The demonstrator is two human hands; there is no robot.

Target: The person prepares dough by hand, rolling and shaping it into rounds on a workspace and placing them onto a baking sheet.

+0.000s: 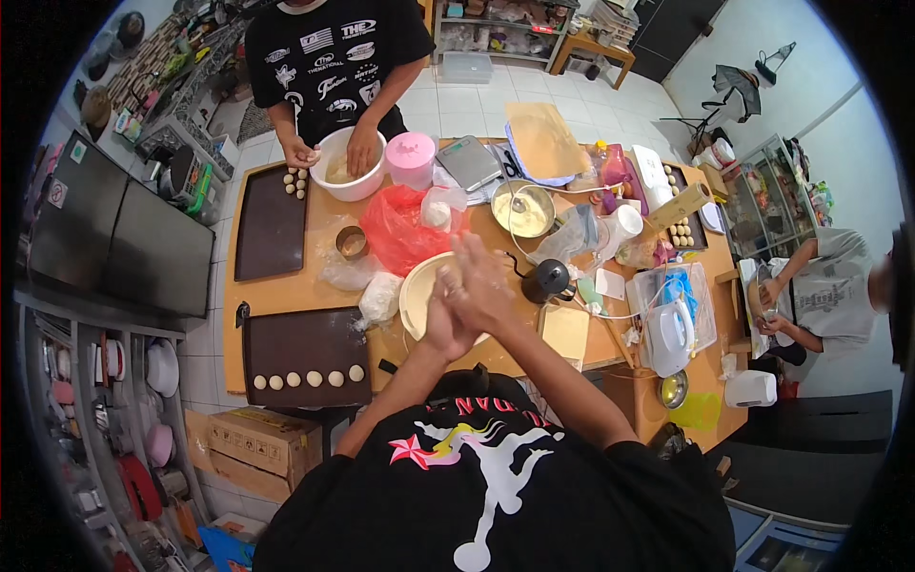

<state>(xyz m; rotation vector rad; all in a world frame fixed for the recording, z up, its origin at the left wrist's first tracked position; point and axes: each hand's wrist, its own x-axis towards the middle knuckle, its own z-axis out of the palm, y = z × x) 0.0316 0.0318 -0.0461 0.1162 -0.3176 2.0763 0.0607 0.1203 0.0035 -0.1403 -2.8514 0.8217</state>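
Hands point(473, 297) pressed together, blurred, partly hiding cream bowl point(408, 297) beneath; cannot tell if anything lies between.

Lettering point(358, 28) marks two black shirts point(610, 496), a sign point(57, 195) the fridge point(152, 238).

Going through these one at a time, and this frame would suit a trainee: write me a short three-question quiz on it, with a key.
1. Count: how many dough balls lie on the nearer baking tray at the left of the table?

2. True or false: the wearer's left hand and right hand are close together over the pale bowl.

3. Multiple choice: what stands right beside the white basin at the far side?
A. a black kettle
B. a pink tub
C. a cardboard box

Key: 1. Six, in a row along the near edge. 2. True. 3. B.
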